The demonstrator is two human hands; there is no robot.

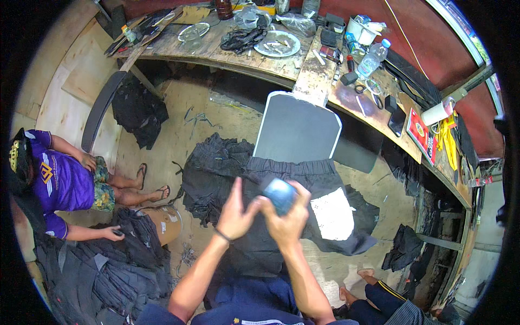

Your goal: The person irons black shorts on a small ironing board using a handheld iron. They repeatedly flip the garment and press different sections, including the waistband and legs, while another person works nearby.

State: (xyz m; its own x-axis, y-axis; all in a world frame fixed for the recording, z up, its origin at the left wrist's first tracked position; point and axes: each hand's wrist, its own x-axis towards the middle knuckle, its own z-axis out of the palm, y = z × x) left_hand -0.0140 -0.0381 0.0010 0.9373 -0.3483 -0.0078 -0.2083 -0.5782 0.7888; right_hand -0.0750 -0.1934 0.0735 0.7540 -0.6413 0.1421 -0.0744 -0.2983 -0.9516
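My right hand [286,219] is closed around a small dark object [279,196] with a shiny blue sheen; its exact kind is blurred. Beside it my left hand [238,211] is held up with fingers stretched and apart, its thumb close to that object. Below both hands lies a dark garment with a gathered elastic waistband [295,167], spread at the near end of a grey board [297,127] with a white edge. On the garment's right part rests a white sheet [332,214]. More crumpled dark cloth [211,173] lies to the left.
A worktable [216,54] runs along the back and right, holding plates, a water bottle [374,59], a phone [397,120] and scissors. At left sits a person in a purple shirt [67,179] beside a dark cloth pile [103,276]. Another person's legs [374,295] show at lower right.
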